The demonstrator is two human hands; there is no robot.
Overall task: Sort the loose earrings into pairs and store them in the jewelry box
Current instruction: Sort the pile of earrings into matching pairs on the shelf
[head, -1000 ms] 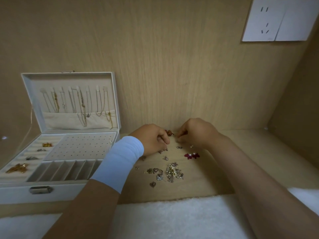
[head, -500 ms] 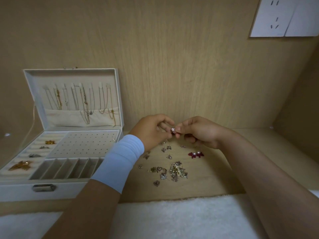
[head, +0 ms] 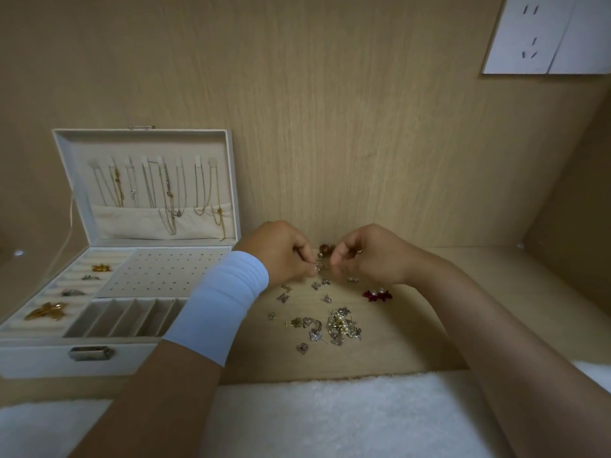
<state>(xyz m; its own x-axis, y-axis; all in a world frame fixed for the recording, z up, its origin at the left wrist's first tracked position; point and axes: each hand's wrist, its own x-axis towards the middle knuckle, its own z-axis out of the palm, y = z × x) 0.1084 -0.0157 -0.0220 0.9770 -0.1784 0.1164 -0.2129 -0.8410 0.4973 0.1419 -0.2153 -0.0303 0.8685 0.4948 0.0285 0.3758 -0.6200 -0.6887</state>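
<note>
A white towel (head: 314, 414) covers the near table (head: 413, 345) edge. Beyond it, loose earrings (head: 342, 325) lie clustered on the wood, with smaller pieces scattered to the left and rear of the cluster. A red pair (head: 377, 295) lies just right of them, under the right wrist. From there, open wood extends right to the side panel (head: 568, 200).

The left hand (head: 284, 252), with a white wristband (head: 224, 299) on its forearm, has curled fingers that pinch a small silver stud (head: 316, 267) just above the table. The right hand (head: 370, 256) is close beside it, with fingers curled and fingertips drawn together. Whether it holds anything cannot be determined. A red earring (head: 325, 248) shows between the hands, at the foot of the wall (head: 330, 127).

The box (head: 33, 358) stands at the left with its lid (head: 145, 133) upright against the wall. Its right edge runs just beside the left forearm. Necklaces (head: 165, 193) hang in the lid, and brooches (head: 46, 310) sit in the left rolls. A socket (head: 529, 34) is mounted upper right.
</note>
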